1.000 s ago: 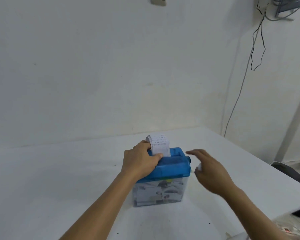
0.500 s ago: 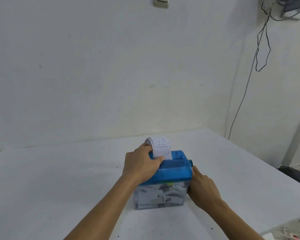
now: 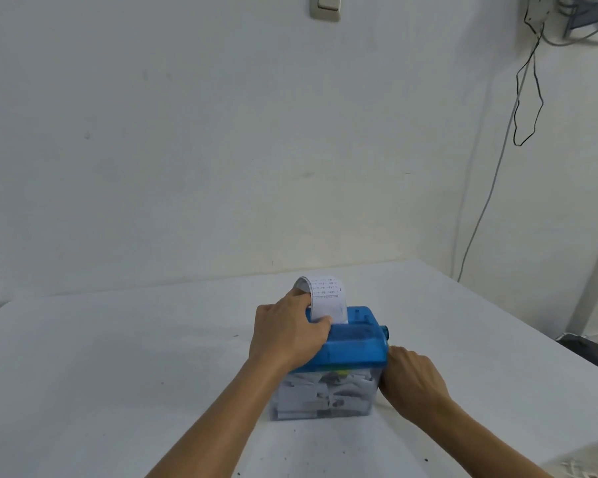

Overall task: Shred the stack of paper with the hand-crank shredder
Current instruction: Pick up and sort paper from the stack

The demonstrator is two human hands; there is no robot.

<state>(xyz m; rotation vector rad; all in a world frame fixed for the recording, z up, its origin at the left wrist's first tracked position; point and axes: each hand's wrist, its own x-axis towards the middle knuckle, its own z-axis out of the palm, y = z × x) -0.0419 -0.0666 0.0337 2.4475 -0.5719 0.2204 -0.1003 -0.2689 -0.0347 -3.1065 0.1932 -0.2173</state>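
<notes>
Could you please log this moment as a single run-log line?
phase: feeding | left hand: pinches paper at shredder slot | right hand: against shredder's right side, grip hidden | bin: shreds inside

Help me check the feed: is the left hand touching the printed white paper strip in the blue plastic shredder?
Touching. In the head view the left hand pinches the printed white paper strip: thumb on its front, fingers behind the curl.

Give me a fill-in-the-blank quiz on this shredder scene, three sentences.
The shredder has a ____ lid. The left hand holds the ____ standing in its slot. The right hand is at the shredder's ____ side.
Missing: blue; paper; right.
</notes>
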